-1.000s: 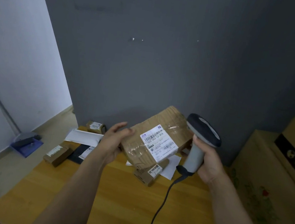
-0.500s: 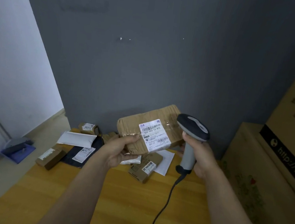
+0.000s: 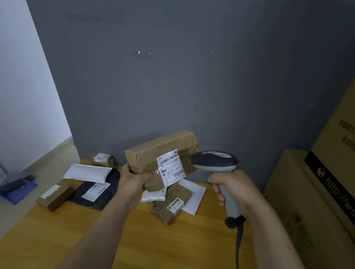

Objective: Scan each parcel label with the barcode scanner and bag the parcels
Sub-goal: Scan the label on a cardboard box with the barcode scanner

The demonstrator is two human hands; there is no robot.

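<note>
left hand [image 3: 132, 179] grips taped parcel [image 3: 158, 154] | right hand [image 3: 232, 185] grips scanner [image 3: 215, 162], head beside label [image 3: 171, 166]

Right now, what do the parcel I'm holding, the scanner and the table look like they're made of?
The parcel: brown matte cardboard, wrapped in clear glossy tape that wrinkles and glints. The scanner: probably moulded plastic, with a smooth dark head, pale grey handle and soft sheen. The table: wood or wood-look laminate, with yellow-brown grain lines and a light gloss; I can't tell which.

Head-worn camera looks forward and down onto the table [image 3: 180, 256]
</note>
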